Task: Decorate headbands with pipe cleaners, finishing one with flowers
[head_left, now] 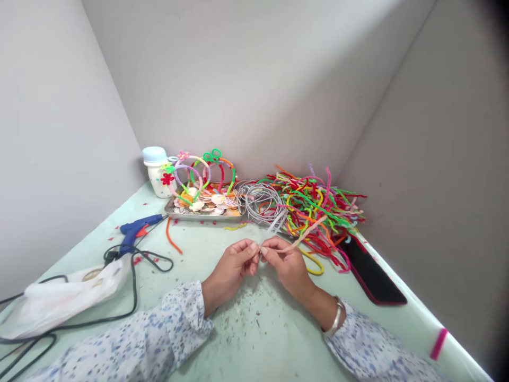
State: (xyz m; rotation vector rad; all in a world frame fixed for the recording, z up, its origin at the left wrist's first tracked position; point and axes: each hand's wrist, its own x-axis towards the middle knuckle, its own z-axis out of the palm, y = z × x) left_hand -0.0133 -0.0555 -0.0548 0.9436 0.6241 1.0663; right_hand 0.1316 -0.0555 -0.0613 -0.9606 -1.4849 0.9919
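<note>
A pale peach pipe cleaner [305, 232] runs up and to the right out of my right hand [288, 262], whose thumb and fingers pinch it near one end. My left hand [237, 263] meets the right at the fingertips, its thumb and forefinger pressed together over the same end. What exactly lies between the left fingertips is too small to make out. Just beyond the hands are clear glue sticks [277, 223] and a coil of silver wire [264, 204]. A yellow pipe cleaner [317, 268] curves beside my right hand.
A metal tray [202, 216] holds shells and pipe-cleaner headbands [194, 175]. A heap of coloured pipe cleaners [314, 204] lies at right, by a black pad [376, 276]. A blue glue gun [133, 229], its cord, a plastic bag [79, 292] and a white bottle [155, 175] stand left.
</note>
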